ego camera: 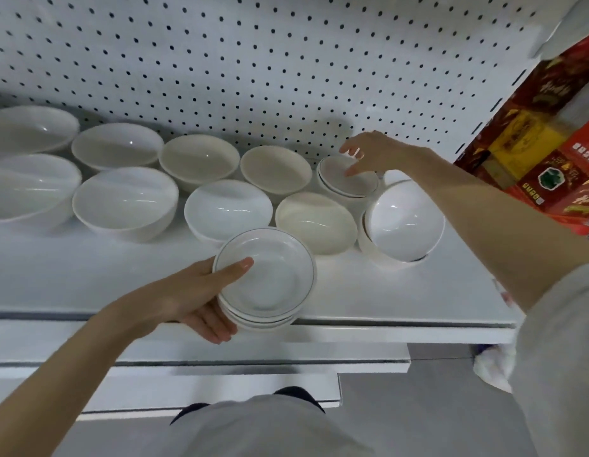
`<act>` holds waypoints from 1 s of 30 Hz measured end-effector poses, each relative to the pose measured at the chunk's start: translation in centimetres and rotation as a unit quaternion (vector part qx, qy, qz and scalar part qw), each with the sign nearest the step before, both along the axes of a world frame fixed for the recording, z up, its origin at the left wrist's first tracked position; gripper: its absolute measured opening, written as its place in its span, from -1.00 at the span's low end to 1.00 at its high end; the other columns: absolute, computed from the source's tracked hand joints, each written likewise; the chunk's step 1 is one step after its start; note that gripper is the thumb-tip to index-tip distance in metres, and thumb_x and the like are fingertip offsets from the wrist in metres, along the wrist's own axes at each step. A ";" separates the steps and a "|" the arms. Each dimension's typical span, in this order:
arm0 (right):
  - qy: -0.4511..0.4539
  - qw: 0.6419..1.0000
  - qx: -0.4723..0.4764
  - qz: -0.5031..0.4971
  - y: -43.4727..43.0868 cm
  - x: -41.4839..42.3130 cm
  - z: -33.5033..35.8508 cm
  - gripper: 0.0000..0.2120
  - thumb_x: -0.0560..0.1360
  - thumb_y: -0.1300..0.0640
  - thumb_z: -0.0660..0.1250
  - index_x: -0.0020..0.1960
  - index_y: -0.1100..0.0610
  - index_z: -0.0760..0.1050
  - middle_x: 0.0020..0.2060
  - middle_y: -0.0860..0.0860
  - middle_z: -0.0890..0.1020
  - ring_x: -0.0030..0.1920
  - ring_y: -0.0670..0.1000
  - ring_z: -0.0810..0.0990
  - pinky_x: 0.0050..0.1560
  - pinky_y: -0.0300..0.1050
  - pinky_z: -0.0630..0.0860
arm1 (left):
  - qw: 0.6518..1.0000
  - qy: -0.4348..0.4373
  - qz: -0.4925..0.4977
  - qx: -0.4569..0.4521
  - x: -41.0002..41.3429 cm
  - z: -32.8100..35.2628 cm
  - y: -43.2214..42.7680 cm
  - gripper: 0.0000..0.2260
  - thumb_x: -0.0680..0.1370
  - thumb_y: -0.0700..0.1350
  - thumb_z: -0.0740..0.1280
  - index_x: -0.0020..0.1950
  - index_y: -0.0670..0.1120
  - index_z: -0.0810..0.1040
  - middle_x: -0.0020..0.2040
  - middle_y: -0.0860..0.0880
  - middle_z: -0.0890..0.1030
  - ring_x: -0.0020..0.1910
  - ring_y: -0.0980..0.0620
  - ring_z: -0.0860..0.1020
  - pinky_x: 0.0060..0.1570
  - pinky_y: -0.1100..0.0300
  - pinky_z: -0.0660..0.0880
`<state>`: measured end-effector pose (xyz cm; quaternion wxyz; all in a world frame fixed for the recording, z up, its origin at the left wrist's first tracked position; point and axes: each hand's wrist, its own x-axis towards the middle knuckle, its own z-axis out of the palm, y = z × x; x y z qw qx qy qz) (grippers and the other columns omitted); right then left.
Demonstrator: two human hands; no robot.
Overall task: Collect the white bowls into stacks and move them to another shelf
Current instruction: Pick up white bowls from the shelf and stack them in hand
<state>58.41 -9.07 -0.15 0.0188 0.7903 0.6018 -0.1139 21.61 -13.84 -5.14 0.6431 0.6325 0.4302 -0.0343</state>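
With left hand (187,298) gripping rimmed bowl stack (270,285), close spread, empty right hand (375,153) round rimmed pair (349,181) beyond it; lift level.

Legible text: none.
Red and yellow printed cartons (570,153), far right beside the shelf: pale characters and a dark round emblem on their faces, all too blurred and small to read.
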 end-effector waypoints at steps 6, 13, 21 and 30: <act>-0.016 0.999 0.027 0.037 1.1 1.1 -1.2 -0.54 0.41 0.12 0.50 0.26 0.19 0.51 0.17 0.15 0.57 0.16 0.12 0.55 0.17 -0.10 0.41 | 1.000 0.025 0.014 0.014 0.5 0.0 -0.2 -0.26 0.19 0.51 0.24 0.03 -0.08 0.52 -0.28 -0.25 0.68 -0.34 -0.13 0.67 -0.16 -0.04 0.65; -0.038 0.997 0.036 0.064 2.1 2.0 -1.6 -0.64 0.38 0.14 0.52 0.15 0.18 0.57 0.06 0.14 0.59 0.06 0.08 0.53 0.09 -0.03 0.46 | 0.999 0.045 0.016 0.012 0.6 0.3 -0.2 -0.38 0.39 0.41 0.21 0.07 -0.10 0.56 -0.28 -0.24 0.68 -0.36 -0.10 0.66 -0.15 -0.01 0.64; -0.060 0.996 0.005 0.068 3.7 2.0 -1.5 -0.67 0.35 0.12 0.55 0.04 0.19 0.56 -0.09 0.01 0.47 -0.03 0.05 0.45 -0.06 -0.10 0.38 | 0.999 0.045 0.029 0.009 0.6 0.5 -0.4 -0.32 0.31 0.48 0.24 0.06 -0.08 0.56 -0.26 -0.24 0.68 -0.36 -0.10 0.65 -0.11 -0.04 0.64; -0.076 0.994 0.004 0.073 4.1 2.4 -0.7 -0.74 0.37 0.08 0.53 0.02 0.13 0.61 -0.10 -0.01 0.53 0.02 0.07 0.52 0.05 0.04 0.50 | 0.998 0.051 0.026 0.028 0.9 0.5 -0.6 -0.48 0.39 0.36 0.18 0.04 -0.03 0.54 -0.28 -0.20 0.69 -0.32 -0.08 0.67 -0.10 0.00 0.65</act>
